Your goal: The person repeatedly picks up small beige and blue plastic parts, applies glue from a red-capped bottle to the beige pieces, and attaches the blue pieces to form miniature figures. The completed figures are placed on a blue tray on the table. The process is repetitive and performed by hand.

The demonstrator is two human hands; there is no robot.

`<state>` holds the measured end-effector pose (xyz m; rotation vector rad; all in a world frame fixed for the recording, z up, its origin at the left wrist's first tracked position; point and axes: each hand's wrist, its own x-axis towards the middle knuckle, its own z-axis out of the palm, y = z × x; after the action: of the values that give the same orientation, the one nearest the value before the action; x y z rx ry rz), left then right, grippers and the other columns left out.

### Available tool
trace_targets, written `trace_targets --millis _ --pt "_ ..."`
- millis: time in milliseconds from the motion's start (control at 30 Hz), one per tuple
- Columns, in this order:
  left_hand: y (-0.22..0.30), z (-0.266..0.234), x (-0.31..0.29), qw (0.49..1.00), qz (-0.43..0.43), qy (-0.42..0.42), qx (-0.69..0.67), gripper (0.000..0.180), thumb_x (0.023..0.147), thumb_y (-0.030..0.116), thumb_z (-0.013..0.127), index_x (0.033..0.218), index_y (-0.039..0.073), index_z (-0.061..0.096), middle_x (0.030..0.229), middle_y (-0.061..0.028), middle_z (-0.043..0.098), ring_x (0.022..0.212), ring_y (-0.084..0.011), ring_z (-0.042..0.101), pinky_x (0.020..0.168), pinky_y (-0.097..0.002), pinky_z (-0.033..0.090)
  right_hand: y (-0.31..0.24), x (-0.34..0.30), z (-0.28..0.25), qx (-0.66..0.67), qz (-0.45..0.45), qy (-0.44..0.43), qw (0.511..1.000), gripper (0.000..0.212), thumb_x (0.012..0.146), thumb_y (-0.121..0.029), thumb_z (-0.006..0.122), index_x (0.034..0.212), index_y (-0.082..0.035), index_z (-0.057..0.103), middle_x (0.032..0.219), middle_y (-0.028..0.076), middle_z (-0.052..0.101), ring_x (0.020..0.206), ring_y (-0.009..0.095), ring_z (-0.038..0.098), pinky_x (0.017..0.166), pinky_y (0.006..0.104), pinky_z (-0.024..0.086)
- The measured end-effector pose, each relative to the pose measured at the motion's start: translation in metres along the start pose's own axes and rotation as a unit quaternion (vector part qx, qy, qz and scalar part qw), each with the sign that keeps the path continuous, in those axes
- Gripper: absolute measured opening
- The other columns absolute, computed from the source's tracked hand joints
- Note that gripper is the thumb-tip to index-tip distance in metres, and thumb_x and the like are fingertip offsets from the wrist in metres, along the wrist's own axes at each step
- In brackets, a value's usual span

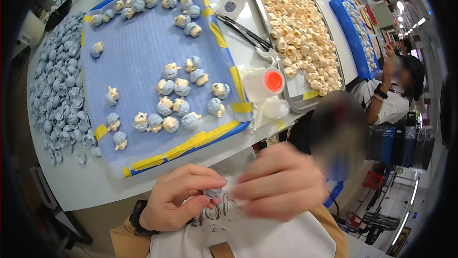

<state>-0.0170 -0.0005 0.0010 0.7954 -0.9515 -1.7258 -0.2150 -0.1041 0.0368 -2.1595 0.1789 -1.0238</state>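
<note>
My left hand [183,193] is closed, pinching a small blue-grey doll hair piece [213,192] between thumb and fingertips, just in front of my body. Close beside it on the right is my right hand [282,181], smeared by motion. Its fingers look bent, but whether anything is in them does not show. Beyond both hands lies a blue tray [129,77] covered with film and edged in yellow tape. Several small doll heads [165,87] with cream faces and blue hair rest on it in loose groups.
Loose blue hair pieces [62,91] are heaped left of the tray. To its right are a metal tray [341,74] of cream face pieces, black tweezers [245,31], a jar with an orange-red top [274,81] and a white bottle [234,3]. A co-worker [386,96] sits at far right.
</note>
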Motion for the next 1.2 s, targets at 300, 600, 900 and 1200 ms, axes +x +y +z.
trace_targets --millis 300,600,900,1200 --pt "0.004 -0.003 -0.005 0.995 -0.069 0.007 -0.071 0.036 0.086 0.020 0.058 0.108 -0.008 0.054 0.109 -0.0165 0.052 0.094 -0.0210 0.053 0.078 -0.0310 0.043 0.008 0.005 0.038 -0.020 0.056 -0.009 0.998 0.025 0.068 -0.015 0.068 0.088 -0.003 0.058 0.096 0.010 0.058 0.080 0.025 0.056 0.062 0.0333 0.042" --pt "-0.002 -0.007 -0.002 0.994 -0.071 0.008 -0.085 0.033 0.087 0.021 0.059 0.103 -0.009 0.056 0.097 -0.0146 0.057 0.081 -0.0153 0.057 0.066 -0.0253 0.047 0.003 -0.004 0.026 -0.080 0.000 -0.047 0.996 0.028 0.070 -0.012 0.065 0.093 0.004 0.061 0.088 0.010 0.057 0.077 0.022 0.055 0.062 0.0305 0.044" --pt "0.001 0.003 0.002 0.991 -0.014 0.131 -0.003 0.034 0.091 0.023 0.051 0.102 -0.009 0.057 0.098 -0.0176 0.056 0.073 -0.0165 0.060 0.062 -0.0245 0.050 0.002 -0.012 -0.021 -0.313 -0.018 0.022 0.949 0.018 0.073 -0.010 0.062 0.087 0.001 0.063 0.082 0.010 0.062 0.066 0.022 0.059 0.057 0.0317 0.048" --pt "-0.002 -0.004 0.001 0.995 -0.005 0.096 0.013 0.032 0.089 0.017 0.049 0.105 -0.009 0.055 0.102 -0.0193 0.055 0.074 -0.0181 0.061 0.061 -0.0257 0.051 0.039 -0.021 -0.073 -0.432 0.071 -0.005 0.899 0.033 0.057 0.010 0.068 0.088 0.001 0.060 0.082 0.010 0.062 0.070 0.026 0.057 0.061 0.0313 0.048"
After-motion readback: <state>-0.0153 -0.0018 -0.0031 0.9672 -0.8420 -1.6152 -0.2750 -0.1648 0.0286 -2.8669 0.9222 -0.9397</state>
